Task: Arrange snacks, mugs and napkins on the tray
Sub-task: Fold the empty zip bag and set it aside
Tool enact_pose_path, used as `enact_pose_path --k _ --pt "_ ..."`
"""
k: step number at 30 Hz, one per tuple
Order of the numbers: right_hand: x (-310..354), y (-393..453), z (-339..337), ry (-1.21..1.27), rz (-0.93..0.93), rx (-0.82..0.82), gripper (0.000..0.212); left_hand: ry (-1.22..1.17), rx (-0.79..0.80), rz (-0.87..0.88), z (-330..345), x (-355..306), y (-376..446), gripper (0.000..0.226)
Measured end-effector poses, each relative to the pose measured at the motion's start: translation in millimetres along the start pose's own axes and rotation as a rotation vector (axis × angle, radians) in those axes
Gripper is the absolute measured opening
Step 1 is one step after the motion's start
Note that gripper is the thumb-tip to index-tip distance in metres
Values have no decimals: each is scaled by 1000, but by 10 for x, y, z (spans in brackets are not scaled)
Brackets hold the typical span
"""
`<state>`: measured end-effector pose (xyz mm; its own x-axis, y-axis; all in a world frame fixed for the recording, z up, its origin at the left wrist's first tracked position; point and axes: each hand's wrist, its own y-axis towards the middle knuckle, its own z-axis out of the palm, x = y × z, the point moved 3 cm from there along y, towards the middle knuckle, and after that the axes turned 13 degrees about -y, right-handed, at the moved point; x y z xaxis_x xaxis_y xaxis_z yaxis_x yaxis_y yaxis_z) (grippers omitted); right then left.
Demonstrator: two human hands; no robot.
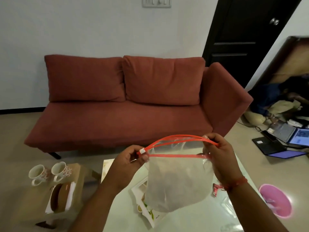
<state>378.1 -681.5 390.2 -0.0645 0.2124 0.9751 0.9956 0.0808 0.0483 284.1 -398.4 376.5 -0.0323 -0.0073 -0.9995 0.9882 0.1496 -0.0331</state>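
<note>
I hold a clear zip bag (178,183) with a red zip strip in the air over the glass table (200,220). My left hand (129,162) pinches the strip's left end by the white slider. My right hand (217,154) pinches the right end, and the bag's mouth gapes open. Something brownish shows dimly inside the bag. Two floral mugs (39,173) (61,169) stand on a low wooden stool (33,206) at the left. In front of them lies a brown holder with white napkins (61,197).
A white tray or printed card (147,210) lies on the table under the bag. A red wrapper (217,189) lies near my right wrist. A pink tub (275,200) sits on the floor at right, laptops (284,139) beyond it. A red sofa (125,101) stands ahead.
</note>
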Motion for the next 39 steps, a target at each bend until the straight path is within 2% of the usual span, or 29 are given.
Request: enact_pose_path --k 3,5,6,8,10,11,13,15,17,19,24,27,29,33,39 --pt "43 39 -174 -28 -35 48 22 -46 -30 80 171 -183 18 25" --pt "71 85 -339 -91 -38 137 29 -44 -76 114 288 -274 26 20" --pt "101 107 -449 -137 -44 233 31 -37 -100 126 357 -309 25 20" --pt "207 135 -708 -252 -41 523 36 -1 -133 146 508 -381 27 19" --pt "360 193 -958 -406 -61 727 50 71 -149 173 671 -459 39 19" --pt "455 243 -1056 -509 -131 733 53 99 -154 181 778 -493 52 20" --pt "683 328 -1107 -673 -339 606 49 140 -160 193 1026 -547 80 19" --pt "862 331 -969 -726 -551 496 40 185 -142 202 1293 -566 97 16" --pt "945 272 -791 -796 -727 499 36 224 -116 211 1583 -546 121 18" --pt "908 203 -674 -825 -808 553 32 234 -104 197 1827 -515 125 27" --pt "701 193 -761 -768 -745 517 16 264 -134 183 2168 -444 71 35" --pt "589 175 -850 -781 -707 504 9 323 -214 156 2287 -410 20 19" --pt "530 163 -907 -780 -663 507 5 357 -276 146 2350 -417 -15 21" --pt "459 140 -970 -761 -641 559 9 452 -281 206 2392 -433 -53 24" --pt "443 134 -1015 -754 -617 507 6 520 -287 334 2435 -483 -32 34"
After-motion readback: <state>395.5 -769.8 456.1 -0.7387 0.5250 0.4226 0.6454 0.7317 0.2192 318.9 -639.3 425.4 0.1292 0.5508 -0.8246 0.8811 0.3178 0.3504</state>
